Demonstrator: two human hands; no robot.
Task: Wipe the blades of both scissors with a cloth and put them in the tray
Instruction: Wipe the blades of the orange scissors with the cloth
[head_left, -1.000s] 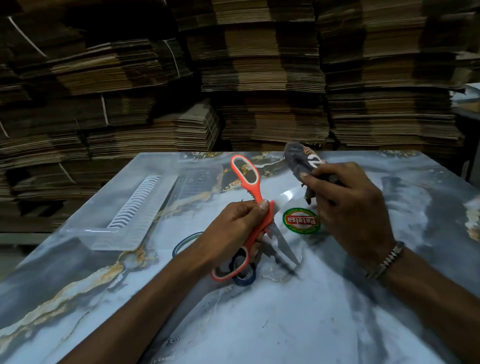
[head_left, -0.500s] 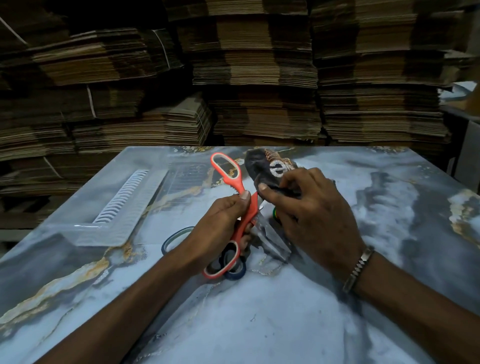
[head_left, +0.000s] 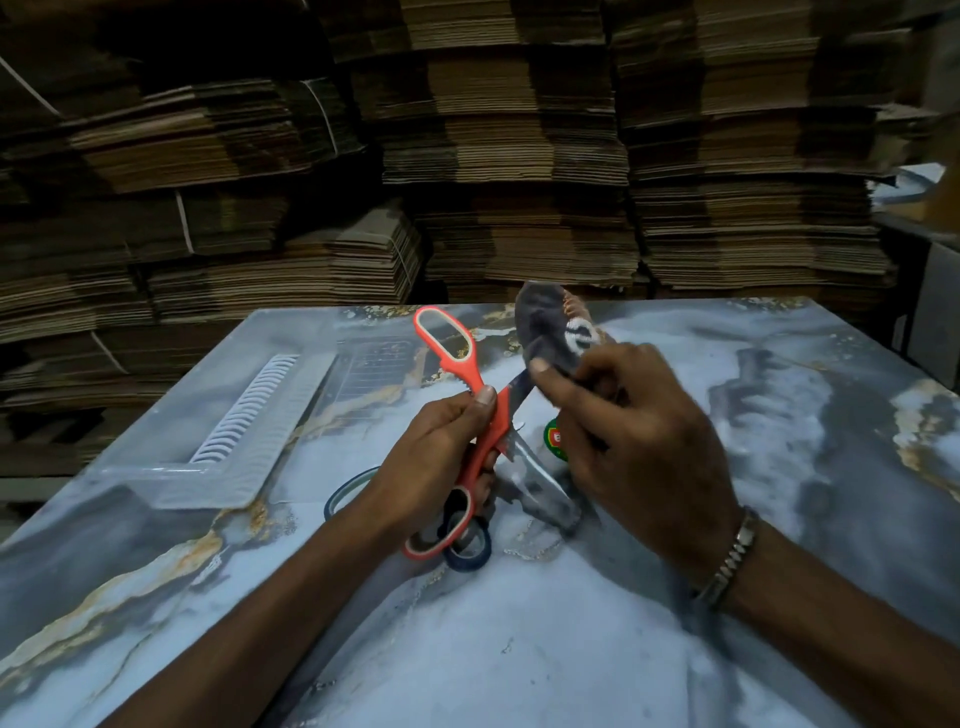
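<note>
The left hand (head_left: 431, 457) grips the orange scissors (head_left: 470, 421) near the pivot, thumb pressed on the upper handle shank and fingers curled round the lower one, so the tool is lifted above the table with its 2 handles spread wide. One handle loop points up and away toward the far edge, the other hangs low over the table near the wrist. The scissors are parted: one blade (head_left: 519, 387) slants up to the right, the other (head_left: 540, 483) runs down to the right close to the tabletop. The right hand (head_left: 634, 441) pinches a dark grey cloth (head_left: 556, 327) between thumb and fingers and holds it against the tip of the upper blade; the free end of the cloth stands up above the fingers, showing a white mark. A metal bracelet (head_left: 730, 558) circles the right wrist. Under the left hand lies a second pair of scissors with dark blue handle rings (head_left: 467, 545), mostly hidden, flat on the table. A round green and red sticker (head_left: 553, 439) shows just beside the right hand's knuckles. To the left, well apart from both hands, the clear plastic tray (head_left: 218, 488) sits on the marbled blue-grey table (head_left: 519, 649), with a white ribbed strip along it. Stacks of flattened cardboard (head_left: 519, 156) fill the background.
</note>
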